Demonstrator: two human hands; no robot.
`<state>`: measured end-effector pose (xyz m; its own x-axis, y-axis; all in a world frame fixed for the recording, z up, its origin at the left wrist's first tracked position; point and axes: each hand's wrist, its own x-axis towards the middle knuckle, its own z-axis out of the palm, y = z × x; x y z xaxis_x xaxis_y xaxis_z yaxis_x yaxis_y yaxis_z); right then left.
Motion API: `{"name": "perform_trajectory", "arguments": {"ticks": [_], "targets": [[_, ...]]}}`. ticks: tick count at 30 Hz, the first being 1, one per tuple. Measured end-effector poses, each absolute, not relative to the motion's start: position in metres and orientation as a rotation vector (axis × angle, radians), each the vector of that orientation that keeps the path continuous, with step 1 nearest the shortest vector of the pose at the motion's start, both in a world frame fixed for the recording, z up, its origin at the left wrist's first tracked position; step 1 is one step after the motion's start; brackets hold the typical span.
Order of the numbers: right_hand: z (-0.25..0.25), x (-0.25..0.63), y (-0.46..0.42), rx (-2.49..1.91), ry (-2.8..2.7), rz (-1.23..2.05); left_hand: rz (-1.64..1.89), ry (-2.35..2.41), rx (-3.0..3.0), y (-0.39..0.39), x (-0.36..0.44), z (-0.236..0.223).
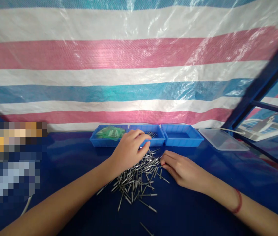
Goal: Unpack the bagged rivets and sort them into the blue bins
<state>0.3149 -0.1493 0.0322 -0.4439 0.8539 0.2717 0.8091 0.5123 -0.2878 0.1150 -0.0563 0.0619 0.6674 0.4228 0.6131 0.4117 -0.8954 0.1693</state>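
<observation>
A loose heap of silver pop rivets (pixel 139 173) lies on the dark blue table. Above its far side is my left hand (pixel 130 149), fingers curved with the thumb apart and nothing visible between them. It partly covers the middle blue bin (pixel 157 141), where more rivets show inside. At the heap's right edge my right hand (pixel 179 168) is closed in a pinch, fingertips by the outer rivets. Whatever the pinch may hold is hidden. A red band (pixel 238 201) circles the right wrist.
A left blue bin (pixel 97 142) contains a green plastic packet (pixel 111 132). To its right, beyond the middle bin, stands another blue bin (pixel 183 141). A translucent lid (pixel 224 141) lies farther right, near a white fan (pixel 261 126) behind the blue frame. Striped sheeting (pixel 129 55) hangs behind.
</observation>
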Motion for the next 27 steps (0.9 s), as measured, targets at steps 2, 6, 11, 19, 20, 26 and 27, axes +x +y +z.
{"name": "perform_trajectory", "arguments": {"ticks": [2, 6, 11, 19, 20, 26, 27], "targets": [[0.032, 0.314, -0.150, -1.345, -2.346, 0.079, 0.969, 0.662, 2.851, -0.070, 0.113, 0.059], [0.039, 0.306, -0.155, -1.208, -2.190, 0.102, 0.771, 0.578, 2.793, -0.086, 0.112, 0.053], [0.039, 0.295, -0.162, -1.166, -1.927, 0.206, 0.715, 0.508, 2.697, -0.092, 0.114, 0.050], [0.033, 0.288, -0.161, -1.252, -1.671, 0.447, 0.793, 0.632, 2.517, -0.095, 0.115, 0.043], [0.033, 0.287, -0.161, -1.245, -1.682, 0.445, 0.802, 0.619, 2.524, -0.095, 0.115, 0.042], [0.038, 0.286, -0.165, -1.170, -1.774, 0.315, 0.854, 0.570, 2.571, -0.098, 0.117, 0.039], [0.038, 0.286, -0.166, -1.154, -1.794, 0.287, 0.857, 0.565, 2.570, -0.099, 0.118, 0.039]]}}
